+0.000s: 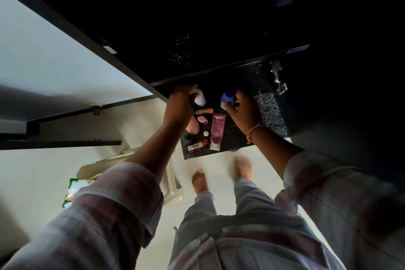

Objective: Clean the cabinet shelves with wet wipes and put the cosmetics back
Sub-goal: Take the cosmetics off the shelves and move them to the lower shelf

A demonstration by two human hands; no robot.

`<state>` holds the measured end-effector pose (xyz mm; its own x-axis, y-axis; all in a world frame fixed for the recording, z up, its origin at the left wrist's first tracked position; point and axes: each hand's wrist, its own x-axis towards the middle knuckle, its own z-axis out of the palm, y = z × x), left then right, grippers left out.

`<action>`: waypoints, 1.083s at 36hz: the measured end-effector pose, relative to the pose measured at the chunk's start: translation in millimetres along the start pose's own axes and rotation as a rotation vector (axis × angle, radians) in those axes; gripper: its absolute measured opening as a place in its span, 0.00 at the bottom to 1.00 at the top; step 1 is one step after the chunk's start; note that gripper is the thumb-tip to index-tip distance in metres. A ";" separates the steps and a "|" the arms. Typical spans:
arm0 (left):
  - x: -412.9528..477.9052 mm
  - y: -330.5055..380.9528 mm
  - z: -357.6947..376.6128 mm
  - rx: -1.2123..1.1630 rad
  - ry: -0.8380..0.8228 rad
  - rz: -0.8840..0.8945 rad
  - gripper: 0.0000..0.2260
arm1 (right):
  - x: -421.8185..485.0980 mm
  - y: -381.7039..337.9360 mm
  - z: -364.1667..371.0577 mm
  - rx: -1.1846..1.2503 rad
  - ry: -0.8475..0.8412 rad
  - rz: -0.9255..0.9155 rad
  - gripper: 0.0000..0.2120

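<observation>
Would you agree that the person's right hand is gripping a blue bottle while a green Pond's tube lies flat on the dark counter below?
Not quite. The head view shows the Pond's tube is pink, not green. The rest holds: the right hand grips the blue bottle, and the tube lies flat on the dark counter below.

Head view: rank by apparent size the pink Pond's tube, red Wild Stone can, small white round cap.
1. Pink Pond's tube, lying flat on the dark speckled counter.
2. Red Wild Stone can.
3. Small white round cap, clearly smallest.
</observation>
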<state>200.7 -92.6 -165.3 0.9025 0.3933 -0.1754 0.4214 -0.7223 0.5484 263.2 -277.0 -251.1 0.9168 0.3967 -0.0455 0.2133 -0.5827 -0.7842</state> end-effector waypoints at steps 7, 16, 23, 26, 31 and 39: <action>-6.3 0.5 0.1 0.039 -0.013 0.079 0.15 | -4.7 -0.6 -1.1 0.027 -0.019 0.006 0.16; -5.1 2.6 1.1 0.041 -0.055 0.092 0.15 | -5.1 -2.4 -2.5 0.058 -0.071 0.024 0.17; -2.1 5.5 3.5 0.037 -0.073 0.099 0.15 | -2.7 -4.1 -6.2 0.057 -0.090 0.008 0.18; -3.0 8.3 5.9 0.045 -0.090 0.116 0.14 | -1.9 -4.7 -7.2 0.039 -0.098 -0.008 0.18; -6.4 13.4 8.7 0.024 -0.092 0.127 0.12 | -0.1 -4.7 -8.2 0.007 -0.118 -0.016 0.17; -7.5 14.2 11.9 0.050 -0.108 0.122 0.12 | 5.5 -3.2 -9.6 -0.016 -0.213 -0.013 0.20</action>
<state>200.9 -112.6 -166.0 0.9505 0.2393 -0.1980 0.3092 -0.7893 0.5304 270.8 -279.8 -242.9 0.8224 0.5440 -0.1667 0.2315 -0.5875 -0.7754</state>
